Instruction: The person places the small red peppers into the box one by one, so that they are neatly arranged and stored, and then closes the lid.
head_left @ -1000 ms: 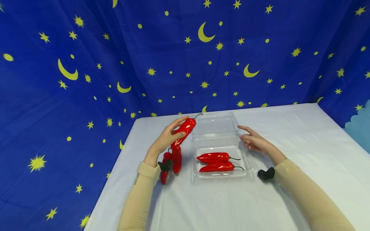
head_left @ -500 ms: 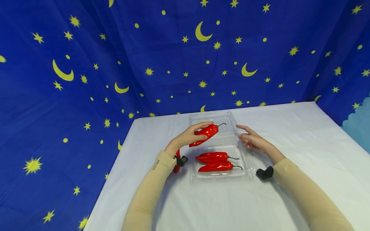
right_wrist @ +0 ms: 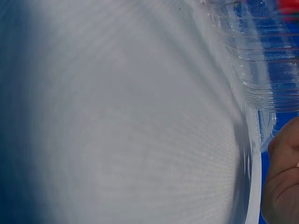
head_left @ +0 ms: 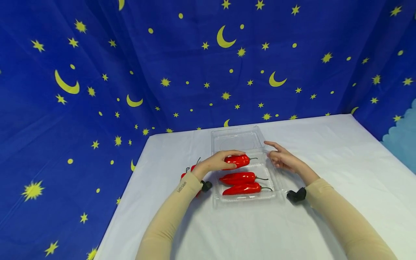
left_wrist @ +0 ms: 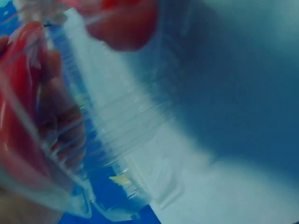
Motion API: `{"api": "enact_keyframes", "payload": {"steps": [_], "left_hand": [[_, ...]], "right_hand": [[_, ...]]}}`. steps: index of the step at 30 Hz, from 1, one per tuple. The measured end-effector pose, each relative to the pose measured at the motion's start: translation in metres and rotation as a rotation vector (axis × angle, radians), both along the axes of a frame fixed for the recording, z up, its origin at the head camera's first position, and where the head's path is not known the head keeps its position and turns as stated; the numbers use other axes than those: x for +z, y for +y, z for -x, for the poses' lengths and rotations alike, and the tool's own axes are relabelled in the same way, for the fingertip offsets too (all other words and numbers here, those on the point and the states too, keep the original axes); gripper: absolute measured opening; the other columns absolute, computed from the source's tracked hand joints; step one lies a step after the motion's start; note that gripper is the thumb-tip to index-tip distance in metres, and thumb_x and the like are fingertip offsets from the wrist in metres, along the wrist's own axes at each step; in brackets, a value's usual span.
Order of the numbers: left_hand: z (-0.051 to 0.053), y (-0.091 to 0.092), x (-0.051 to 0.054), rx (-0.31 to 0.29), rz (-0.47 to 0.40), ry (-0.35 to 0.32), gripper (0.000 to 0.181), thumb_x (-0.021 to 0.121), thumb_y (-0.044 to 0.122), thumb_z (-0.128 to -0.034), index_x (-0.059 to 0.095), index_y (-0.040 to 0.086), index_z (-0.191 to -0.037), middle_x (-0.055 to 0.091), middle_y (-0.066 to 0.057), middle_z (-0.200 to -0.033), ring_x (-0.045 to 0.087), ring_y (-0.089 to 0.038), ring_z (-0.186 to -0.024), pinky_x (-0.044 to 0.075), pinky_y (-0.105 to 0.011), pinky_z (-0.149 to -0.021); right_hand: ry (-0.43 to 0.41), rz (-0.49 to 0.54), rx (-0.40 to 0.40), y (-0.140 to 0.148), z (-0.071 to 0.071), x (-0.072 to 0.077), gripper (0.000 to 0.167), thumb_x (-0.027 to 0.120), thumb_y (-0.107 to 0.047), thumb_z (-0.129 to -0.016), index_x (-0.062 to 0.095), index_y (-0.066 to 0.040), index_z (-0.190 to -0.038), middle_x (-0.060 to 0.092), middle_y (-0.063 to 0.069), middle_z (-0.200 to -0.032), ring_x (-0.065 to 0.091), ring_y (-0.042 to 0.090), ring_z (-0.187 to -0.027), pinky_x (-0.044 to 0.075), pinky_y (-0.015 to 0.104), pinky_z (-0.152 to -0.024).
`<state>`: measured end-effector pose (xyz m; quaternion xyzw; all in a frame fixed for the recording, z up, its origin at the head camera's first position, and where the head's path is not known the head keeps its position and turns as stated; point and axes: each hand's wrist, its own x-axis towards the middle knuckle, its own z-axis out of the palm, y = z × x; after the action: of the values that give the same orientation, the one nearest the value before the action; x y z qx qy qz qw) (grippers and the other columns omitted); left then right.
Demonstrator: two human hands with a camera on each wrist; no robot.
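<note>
In the head view my left hand (head_left: 217, 162) grips a red pepper (head_left: 239, 160) over the back part of the clear plastic container's base (head_left: 276, 182). Its green stem points right. Two more red peppers lie side by side in the base, the middle one (head_left: 238, 178) and the front one (head_left: 242, 189). My right hand (head_left: 283, 158) is at the container's right side, near the hinge. Its index finger is extended towards the lid's corner and the other fingers are bent. In the left wrist view, the held pepper (left_wrist: 21, 107) shows blurred through clear plastic.
The container's lid (head_left: 237, 139) lies folded back behind the base. Left of the container, more red peppers (head_left: 183, 176) are mostly hidden by my left wrist. A white cloth (head_left: 247, 231) covers the table, and a blue star-patterned curtain (head_left: 195, 54) hangs behind.
My left hand has carried the red pepper rightwards from the loose peppers, then lowered it at the back of the base, turning it more level. My right hand stays about where it was.
</note>
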<state>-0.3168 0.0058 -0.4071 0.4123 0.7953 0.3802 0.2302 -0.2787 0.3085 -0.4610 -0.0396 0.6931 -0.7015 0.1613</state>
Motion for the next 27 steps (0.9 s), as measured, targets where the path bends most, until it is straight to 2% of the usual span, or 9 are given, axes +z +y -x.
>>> {"api": "enact_keyframes", "payload": {"steps": [3, 8, 12, 17, 23, 27], "left_hand": [[0.000, 0.003, -0.006, -0.004, -0.007, 0.022, 0.051, 0.064, 0.012, -0.0893, 0.050, 0.018, -0.138, 0.054, -0.003, -0.127, 0.051, -0.017, -0.105, 0.046, -0.025, -0.086], [0.001, 0.011, -0.014, -0.055, -0.023, 0.067, 0.048, 0.063, 0.008, -0.0888, 0.053, 0.016, -0.135, 0.056, -0.002, -0.124, 0.053, -0.014, -0.101, 0.045, -0.024, -0.087], [0.000, 0.016, -0.018, -0.073, 0.023, 0.100, 0.049, 0.063, 0.007, -0.0880, 0.053, 0.016, -0.135, 0.057, -0.001, -0.124, 0.053, -0.012, -0.098, 0.045, -0.022, -0.086], [-0.003, 0.020, -0.019, -0.065, 0.108, 0.166, 0.052, 0.064, 0.007, -0.0872, 0.052, 0.019, -0.137, 0.055, -0.001, -0.127, 0.052, -0.012, -0.101, 0.044, -0.022, -0.088], [-0.008, 0.023, -0.020, -0.011, 0.218, 0.294, 0.054, 0.065, 0.014, -0.0877, 0.048, 0.022, -0.139, 0.056, 0.001, -0.126, 0.053, -0.012, -0.101, 0.043, -0.025, -0.090], [-0.012, 0.024, -0.020, -0.010, 0.245, 0.403, 0.051, 0.063, 0.016, -0.0871, 0.051, 0.021, -0.136, 0.054, -0.001, -0.124, 0.052, -0.014, -0.101, 0.043, -0.026, -0.089]], "right_hand": [[-0.002, 0.002, 0.002, -0.001, 0.000, 0.000, 0.066, 0.045, -0.007, -0.096, 0.011, -0.016, -0.152, 0.039, -0.004, -0.062, 0.041, 0.008, -0.053, 0.037, 0.020, -0.047], [0.001, 0.002, -0.006, 0.000, 0.001, -0.001, 0.066, 0.045, -0.006, -0.096, 0.011, -0.016, -0.152, 0.039, -0.004, -0.061, 0.041, 0.008, -0.053, 0.037, 0.019, -0.046], [0.002, -0.002, -0.002, 0.000, 0.001, -0.001, 0.066, 0.044, -0.006, -0.095, 0.011, -0.016, -0.152, 0.039, -0.004, -0.062, 0.041, 0.007, -0.053, 0.037, 0.019, -0.046], [0.000, -0.009, -0.006, -0.001, 0.001, -0.001, 0.067, 0.045, -0.006, -0.095, 0.012, -0.016, -0.152, 0.042, -0.002, -0.066, 0.042, 0.008, -0.053, 0.037, 0.019, -0.046], [-0.020, -0.007, -0.013, -0.002, 0.001, 0.000, 0.068, 0.046, -0.007, -0.095, 0.011, -0.018, -0.152, 0.041, -0.002, -0.068, 0.042, 0.008, -0.053, 0.037, 0.019, -0.045], [-0.021, -0.011, -0.010, -0.001, 0.000, 0.000, 0.069, 0.046, -0.008, -0.095, 0.009, -0.018, -0.152, 0.041, -0.001, -0.070, 0.041, 0.008, -0.054, 0.037, 0.020, -0.045]]}}
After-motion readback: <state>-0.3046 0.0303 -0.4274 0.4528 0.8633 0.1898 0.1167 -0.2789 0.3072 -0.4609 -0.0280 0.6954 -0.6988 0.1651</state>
